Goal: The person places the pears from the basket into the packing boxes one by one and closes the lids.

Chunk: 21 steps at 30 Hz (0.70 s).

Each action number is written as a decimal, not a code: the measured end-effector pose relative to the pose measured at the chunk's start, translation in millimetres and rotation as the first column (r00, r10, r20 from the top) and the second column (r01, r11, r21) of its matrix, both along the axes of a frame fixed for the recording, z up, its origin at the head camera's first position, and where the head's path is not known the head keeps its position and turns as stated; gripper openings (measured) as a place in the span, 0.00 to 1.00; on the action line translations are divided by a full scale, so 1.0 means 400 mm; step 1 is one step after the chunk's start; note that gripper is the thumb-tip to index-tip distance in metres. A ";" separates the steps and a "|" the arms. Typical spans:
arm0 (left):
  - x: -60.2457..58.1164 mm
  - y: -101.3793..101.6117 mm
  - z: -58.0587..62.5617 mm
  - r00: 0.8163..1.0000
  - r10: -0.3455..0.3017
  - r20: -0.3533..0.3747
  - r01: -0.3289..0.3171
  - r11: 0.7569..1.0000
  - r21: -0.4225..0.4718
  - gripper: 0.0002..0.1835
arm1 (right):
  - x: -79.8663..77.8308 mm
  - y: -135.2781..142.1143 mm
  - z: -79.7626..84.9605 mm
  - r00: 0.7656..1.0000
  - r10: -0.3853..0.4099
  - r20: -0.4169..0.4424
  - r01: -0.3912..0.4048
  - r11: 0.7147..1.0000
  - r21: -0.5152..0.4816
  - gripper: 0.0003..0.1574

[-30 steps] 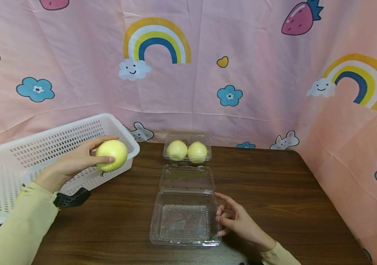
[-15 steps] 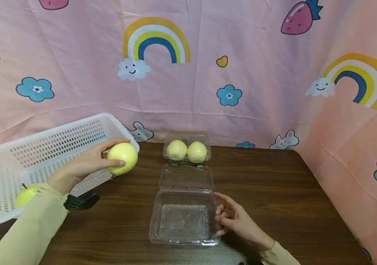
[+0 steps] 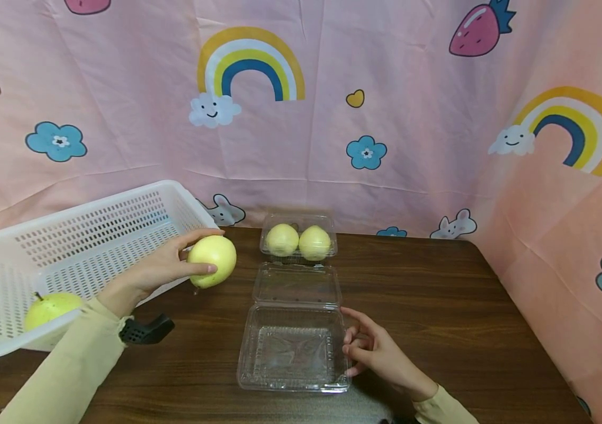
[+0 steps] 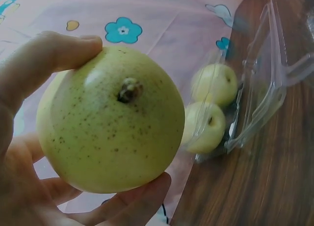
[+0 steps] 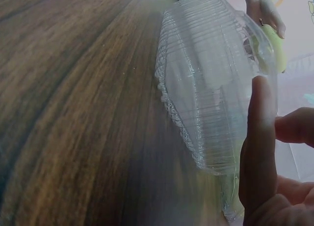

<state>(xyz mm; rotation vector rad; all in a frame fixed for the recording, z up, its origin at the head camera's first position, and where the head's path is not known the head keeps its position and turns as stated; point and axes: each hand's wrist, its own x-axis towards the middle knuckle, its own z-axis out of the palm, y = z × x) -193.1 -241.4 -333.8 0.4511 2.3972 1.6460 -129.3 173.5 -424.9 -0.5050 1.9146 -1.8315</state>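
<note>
My left hand point(image 3: 159, 266) grips a yellow-green pear point(image 3: 213, 261) above the table, just off the basket's right end. Close up in the left wrist view, the pear point(image 4: 110, 120) shows brown specks and a short stem, with thumb and fingers round it. A clear plastic clamshell box point(image 3: 294, 356) lies with its lid point(image 3: 298, 284) folded back, nothing inside. Beside its right rim is my right hand point(image 3: 382, 353), its fingertips at the edge. The right wrist view shows one straight finger point(image 5: 260, 142) along the box's side wall point(image 5: 211, 88), the other fingers loosely bent.
A white perforated basket point(image 3: 94, 215) stands at the left with another pear point(image 3: 52, 307) in it. At the back of the table point(image 3: 412, 294), a second clear box point(image 3: 299, 221) holds two pears point(image 3: 282, 240). A pink printed cloth point(image 3: 301, 147) hangs behind and at the right.
My left hand has carried the pear to the right and slightly down, away from the basket, uncovering the pear inside it. The right hand and the boxes have stayed in place.
</note>
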 end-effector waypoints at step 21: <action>0.007 0.070 -0.051 0.999 -0.022 0.046 0.019 0.998 0.068 0.36 | 0.001 0.002 0.001 1.000 -0.003 0.014 0.003 1.000 0.012 0.44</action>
